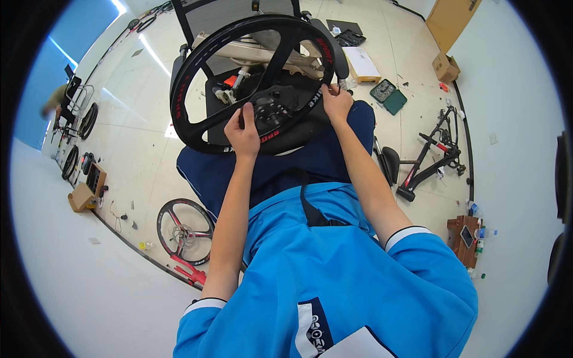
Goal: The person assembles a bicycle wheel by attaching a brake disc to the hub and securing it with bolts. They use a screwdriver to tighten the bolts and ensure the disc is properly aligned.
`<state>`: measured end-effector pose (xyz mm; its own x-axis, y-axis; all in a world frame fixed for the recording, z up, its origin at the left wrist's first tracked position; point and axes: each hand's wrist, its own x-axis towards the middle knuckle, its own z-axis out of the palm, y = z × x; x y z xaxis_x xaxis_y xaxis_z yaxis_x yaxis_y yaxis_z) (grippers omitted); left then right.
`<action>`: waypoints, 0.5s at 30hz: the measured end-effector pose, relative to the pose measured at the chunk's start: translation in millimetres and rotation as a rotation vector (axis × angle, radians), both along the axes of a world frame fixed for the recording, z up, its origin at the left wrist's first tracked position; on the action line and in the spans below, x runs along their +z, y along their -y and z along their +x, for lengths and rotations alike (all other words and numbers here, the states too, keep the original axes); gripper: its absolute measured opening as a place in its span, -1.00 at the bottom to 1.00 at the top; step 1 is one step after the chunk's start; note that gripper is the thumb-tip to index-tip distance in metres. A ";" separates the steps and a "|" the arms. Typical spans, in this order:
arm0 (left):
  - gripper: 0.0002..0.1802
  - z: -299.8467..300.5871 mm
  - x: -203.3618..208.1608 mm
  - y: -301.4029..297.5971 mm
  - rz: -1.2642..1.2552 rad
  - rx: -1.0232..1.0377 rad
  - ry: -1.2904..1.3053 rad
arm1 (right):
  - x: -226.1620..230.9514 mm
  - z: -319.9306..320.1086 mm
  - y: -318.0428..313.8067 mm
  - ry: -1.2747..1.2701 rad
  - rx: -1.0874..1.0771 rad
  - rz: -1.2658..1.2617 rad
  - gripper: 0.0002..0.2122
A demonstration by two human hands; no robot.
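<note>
A black spoked bicycle wheel (179, 98) with red and white lettering leans over my lap, tilted toward me. Its dark hub area (271, 111) shows near the middle, partly covered by something black and crumpled. At the wheel's lower left, close to the hub, my left hand (243, 134) is closed with the thumb raised; what its fingers grip is hidden. My right hand (338, 104) pinches the right side of the rim, and a small dark piece shows at its fingertips.
Beyond the wheel stands a black office chair (206, 13) with a pale bicycle frame (298, 64) on it. A green case (389, 96), white box (362, 64) and black folding frame (443, 149) lie to the right. Another wheel (161, 224) and red fork (190, 272) lie at left.
</note>
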<state>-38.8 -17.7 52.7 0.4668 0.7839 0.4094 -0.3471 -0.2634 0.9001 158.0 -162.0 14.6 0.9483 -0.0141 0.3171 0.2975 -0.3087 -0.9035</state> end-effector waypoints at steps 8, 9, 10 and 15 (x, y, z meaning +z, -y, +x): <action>-0.55 5.4 5.3 -4.8 0.020 0.011 -0.045 | -2.7 3.3 -4.9 0.013 -0.018 -0.051 -0.72; -0.55 6.4 5.2 -7.7 -0.006 -0.004 -0.037 | -4.6 4.1 -3.2 0.021 0.003 -0.020 -0.72; -0.54 8.0 5.9 -11.9 -0.031 -0.020 -0.030 | -6.0 5.9 -0.8 0.020 0.037 -0.043 -0.71; -0.52 17.7 10.1 -52.2 -0.106 -0.037 -0.093 | -6.6 11.9 -3.1 0.020 0.131 -0.070 -0.71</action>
<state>-21.1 34.4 62.9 0.5278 0.8023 0.2788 -0.2689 -0.1535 0.9508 169.8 -158.9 8.1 0.9341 0.1325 0.3314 0.3568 -0.3284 -0.8745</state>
